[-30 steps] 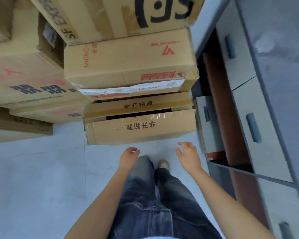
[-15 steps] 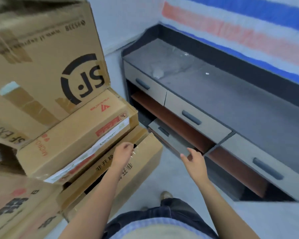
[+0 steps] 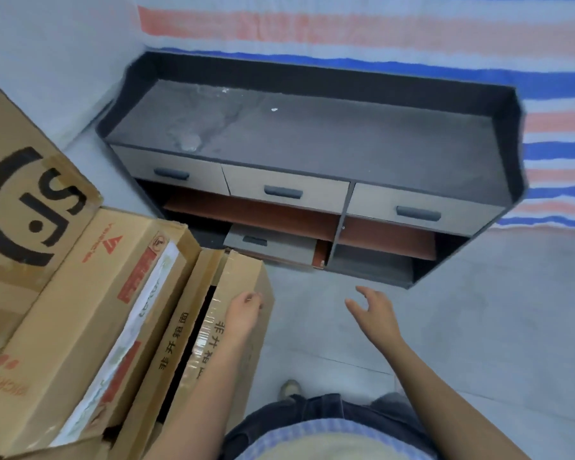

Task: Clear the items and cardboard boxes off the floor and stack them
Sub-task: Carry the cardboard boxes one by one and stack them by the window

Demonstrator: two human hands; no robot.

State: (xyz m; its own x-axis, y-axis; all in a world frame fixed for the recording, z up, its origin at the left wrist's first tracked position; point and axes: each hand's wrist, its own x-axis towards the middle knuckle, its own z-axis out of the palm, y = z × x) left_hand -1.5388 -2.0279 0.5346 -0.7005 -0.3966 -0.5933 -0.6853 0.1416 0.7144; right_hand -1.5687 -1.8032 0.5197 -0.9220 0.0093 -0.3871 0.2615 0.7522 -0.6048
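Note:
A stack of cardboard boxes fills the left of the head view. The lowest box (image 3: pixel 236 277) lies on the floor, its taped flaps slightly parted and printed with black characters. A long box with red print (image 3: pixel 90 300) sits on it, and a big box with a black round logo (image 3: pixel 30 207) stands above that. My left hand (image 3: pixel 244 313) hovers over the lowest box's flap with loosely curled fingers and holds nothing. My right hand (image 3: pixel 374 312) hangs open over the bare floor to the right.
A low dark cabinet (image 3: pixel 312 137) with three grey drawers stands against the wall ahead. A loose drawer (image 3: pixel 273 244) lies in its lower bay beside the lowest box. A striped tarp (image 3: pixel 379 31) covers the wall. Grey tiled floor (image 3: pixel 478 327) spreads to the right.
The view has swung right, from the box stack to the cabinet. Both hands stay empty in front of me; the left one is now over the lowest box's flap.

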